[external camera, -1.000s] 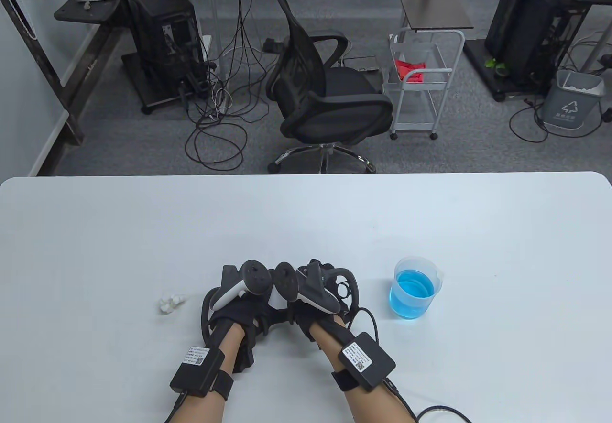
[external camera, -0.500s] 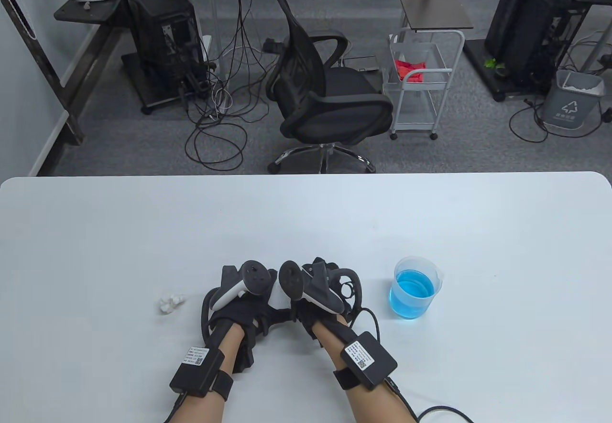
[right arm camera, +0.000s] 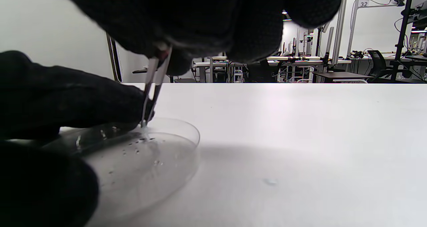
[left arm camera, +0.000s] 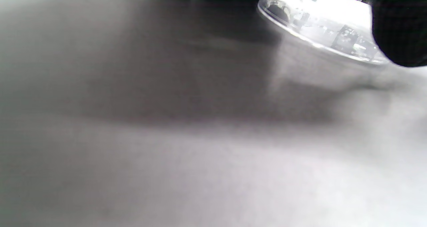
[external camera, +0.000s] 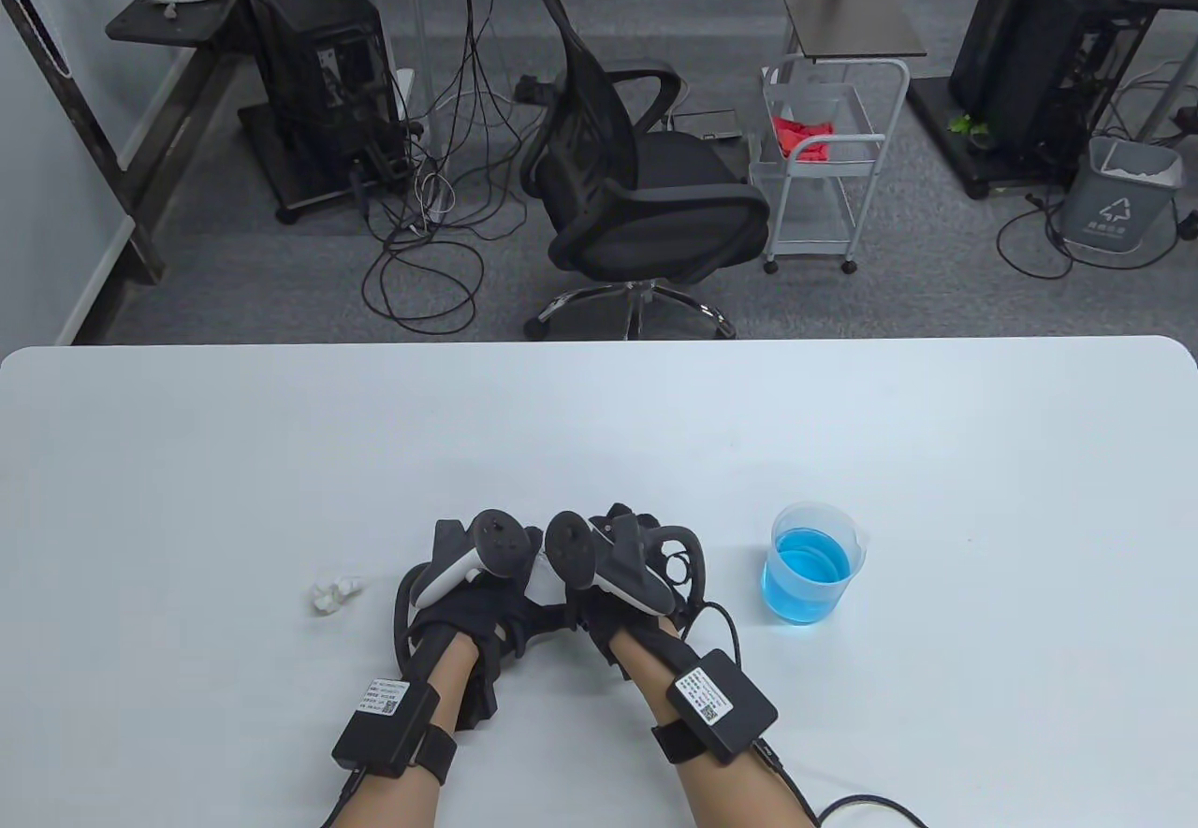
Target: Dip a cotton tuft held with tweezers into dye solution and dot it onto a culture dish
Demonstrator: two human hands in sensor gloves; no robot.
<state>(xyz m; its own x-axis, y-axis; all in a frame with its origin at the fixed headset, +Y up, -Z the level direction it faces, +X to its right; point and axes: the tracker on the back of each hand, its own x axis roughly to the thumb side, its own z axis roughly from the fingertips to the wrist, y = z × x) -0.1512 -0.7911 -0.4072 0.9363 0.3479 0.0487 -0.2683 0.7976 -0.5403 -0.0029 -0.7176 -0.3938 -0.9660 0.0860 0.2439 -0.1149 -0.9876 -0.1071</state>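
My right hand (external camera: 625, 571) pinches metal tweezers (right arm camera: 154, 87), held nearly upright. Their tips press a tiny pale cotton tuft (right arm camera: 145, 129) onto the floor of the clear culture dish (right arm camera: 156, 160), which bears several small droplets. My left hand (external camera: 468, 585) holds the dish at its left rim; its fingers (right arm camera: 73, 97) lie right beside the tweezer tips. The dish rim also shows in the left wrist view (left arm camera: 317, 33) beside one fingertip (left arm camera: 400, 27). In the table view the trackers hide the dish and tweezers. A beaker of blue dye (external camera: 810, 566) stands to the right of my right hand.
A spare clump of white cotton (external camera: 333, 592) lies on the white table (external camera: 599, 435) to the left of my left hand. A cable (external camera: 842, 805) runs from my right wrist along the table's front.
My right hand has tilted and shifted slightly toward the left hand over the dish. The left hand, beaker and spare cotton have not moved.
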